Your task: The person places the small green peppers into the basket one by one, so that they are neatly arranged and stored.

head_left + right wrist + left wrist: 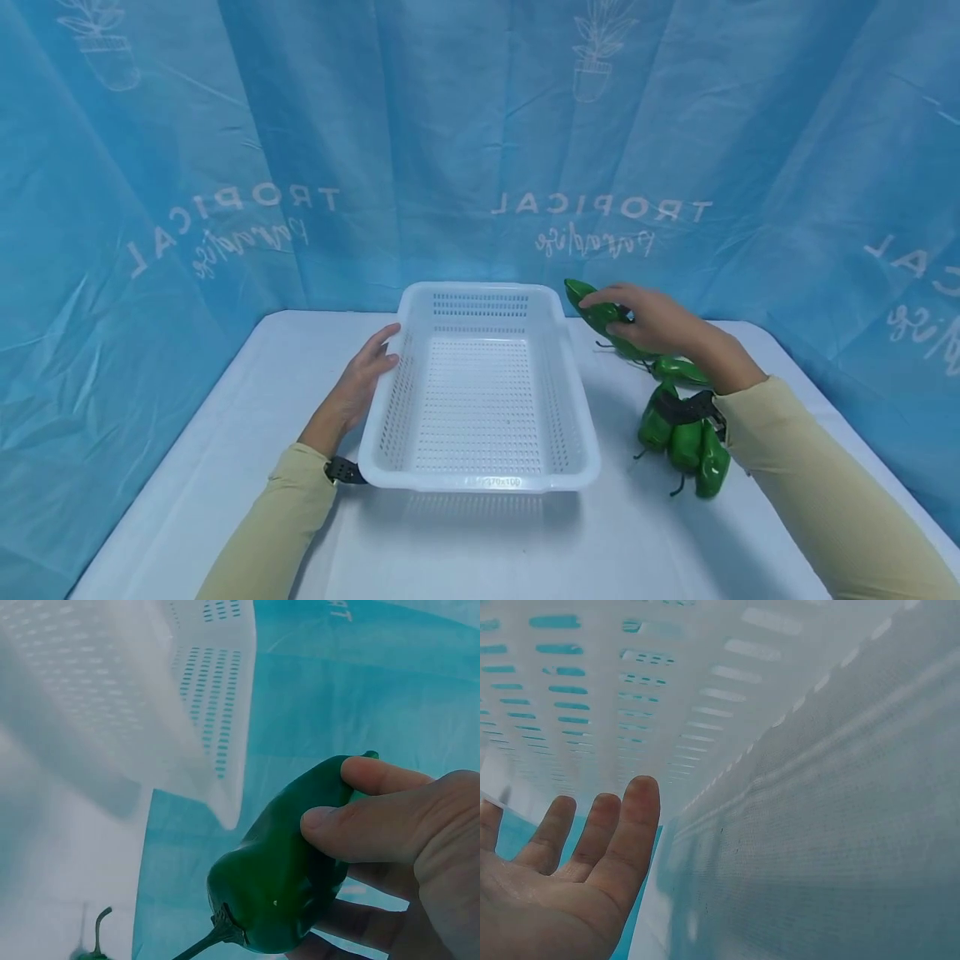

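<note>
A green pepper (277, 862) is gripped by my right hand (652, 318), off to the right of a white plastic basket (480, 483). In the right wrist view, the thumb (330, 829) presses on its glossy side and the stem points down to the left. My left hand (363, 375) touches the basket's left side near the rim. Its fingers (634, 825) are nearly straight against the slotted wall in the left wrist view. Below the right wrist lie several more green peppers (684, 446), partly covered by the arm. Another pepper (678, 371) lies just behind them.
The basket has perforated walls and floor, with nothing lying inside. A white-covered table (240, 467) supports everything. Blue printed curtains (450, 150) hang close along the back and both sides of the table. A dark band (345, 471) circles the left wrist.
</note>
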A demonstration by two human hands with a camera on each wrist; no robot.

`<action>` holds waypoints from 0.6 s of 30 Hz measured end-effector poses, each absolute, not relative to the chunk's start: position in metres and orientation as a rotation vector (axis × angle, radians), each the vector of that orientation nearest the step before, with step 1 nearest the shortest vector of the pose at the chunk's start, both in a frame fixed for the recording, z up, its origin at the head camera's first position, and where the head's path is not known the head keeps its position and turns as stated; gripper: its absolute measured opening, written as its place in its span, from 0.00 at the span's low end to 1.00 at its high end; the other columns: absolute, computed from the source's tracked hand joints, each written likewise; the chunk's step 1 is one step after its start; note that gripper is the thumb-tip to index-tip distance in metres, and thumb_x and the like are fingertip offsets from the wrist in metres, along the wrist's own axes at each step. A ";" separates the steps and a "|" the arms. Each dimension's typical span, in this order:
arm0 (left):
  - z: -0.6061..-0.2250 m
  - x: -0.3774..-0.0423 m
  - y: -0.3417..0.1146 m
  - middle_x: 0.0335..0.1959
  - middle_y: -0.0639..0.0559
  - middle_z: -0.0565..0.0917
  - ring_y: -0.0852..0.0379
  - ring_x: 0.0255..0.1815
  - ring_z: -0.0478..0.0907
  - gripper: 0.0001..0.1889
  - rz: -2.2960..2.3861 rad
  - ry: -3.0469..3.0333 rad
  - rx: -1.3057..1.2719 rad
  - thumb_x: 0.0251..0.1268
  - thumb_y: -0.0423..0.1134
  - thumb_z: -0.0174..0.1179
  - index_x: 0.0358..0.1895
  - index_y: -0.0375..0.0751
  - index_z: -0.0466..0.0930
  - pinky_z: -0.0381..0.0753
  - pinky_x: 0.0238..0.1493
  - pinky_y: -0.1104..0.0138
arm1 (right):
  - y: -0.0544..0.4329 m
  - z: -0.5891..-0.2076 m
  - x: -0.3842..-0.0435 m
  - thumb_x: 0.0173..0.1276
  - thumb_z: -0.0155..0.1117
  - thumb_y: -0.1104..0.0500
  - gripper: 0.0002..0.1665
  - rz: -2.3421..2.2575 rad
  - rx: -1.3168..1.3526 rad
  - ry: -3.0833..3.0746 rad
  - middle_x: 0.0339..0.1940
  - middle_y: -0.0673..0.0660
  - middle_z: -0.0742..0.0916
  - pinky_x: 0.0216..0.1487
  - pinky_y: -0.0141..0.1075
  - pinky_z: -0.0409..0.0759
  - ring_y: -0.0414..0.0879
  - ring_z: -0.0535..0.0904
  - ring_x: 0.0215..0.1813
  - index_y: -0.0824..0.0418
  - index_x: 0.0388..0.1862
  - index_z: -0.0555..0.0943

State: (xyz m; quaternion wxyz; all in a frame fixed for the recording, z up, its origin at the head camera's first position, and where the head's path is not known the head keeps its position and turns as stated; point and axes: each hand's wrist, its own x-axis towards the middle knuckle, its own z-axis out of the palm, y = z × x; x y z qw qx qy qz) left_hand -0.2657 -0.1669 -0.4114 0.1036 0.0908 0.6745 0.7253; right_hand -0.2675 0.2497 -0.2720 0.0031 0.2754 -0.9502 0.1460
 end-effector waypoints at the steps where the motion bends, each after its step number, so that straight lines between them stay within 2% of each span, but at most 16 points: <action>1: -0.411 -0.266 -0.167 0.77 0.44 0.58 0.39 0.72 0.66 0.35 2.146 1.981 0.269 0.74 0.44 0.49 0.79 0.60 0.46 0.78 0.62 0.56 | 0.247 -0.271 -0.269 0.71 0.58 0.68 0.27 0.461 0.873 -2.977 0.70 0.65 0.75 0.57 0.59 0.78 0.65 0.72 0.68 0.55 0.68 0.75; 8: -0.410 -0.266 -0.166 0.77 0.44 0.59 0.39 0.71 0.66 0.35 2.143 1.971 0.255 0.74 0.44 0.49 0.79 0.61 0.46 0.79 0.60 0.55 | 0.233 -0.265 -0.281 0.72 0.56 0.66 0.27 0.469 0.869 -3.037 0.72 0.63 0.74 0.62 0.60 0.76 0.64 0.69 0.71 0.53 0.69 0.74; 13: -0.409 -0.264 -0.165 0.77 0.44 0.59 0.39 0.71 0.66 0.35 2.155 1.953 0.256 0.73 0.43 0.49 0.79 0.61 0.45 0.79 0.60 0.56 | 0.223 -0.259 -0.288 0.72 0.54 0.68 0.27 0.467 0.891 -3.040 0.72 0.64 0.73 0.56 0.57 0.77 0.63 0.71 0.69 0.55 0.69 0.74; 16: -0.409 -0.263 -0.166 0.77 0.44 0.59 0.40 0.70 0.67 0.35 2.150 1.957 0.254 0.73 0.43 0.49 0.79 0.61 0.45 0.79 0.59 0.58 | 0.218 -0.257 -0.293 0.72 0.55 0.68 0.27 0.455 0.885 -3.046 0.73 0.64 0.73 0.57 0.57 0.76 0.63 0.69 0.71 0.54 0.69 0.74; 18: -0.408 -0.263 -0.166 0.76 0.44 0.60 0.41 0.69 0.68 0.35 2.153 1.960 0.253 0.73 0.43 0.49 0.79 0.60 0.46 0.80 0.58 0.58 | 0.214 -0.257 -0.296 0.72 0.55 0.68 0.28 0.455 0.870 -3.056 0.73 0.63 0.73 0.55 0.55 0.76 0.62 0.70 0.70 0.53 0.69 0.74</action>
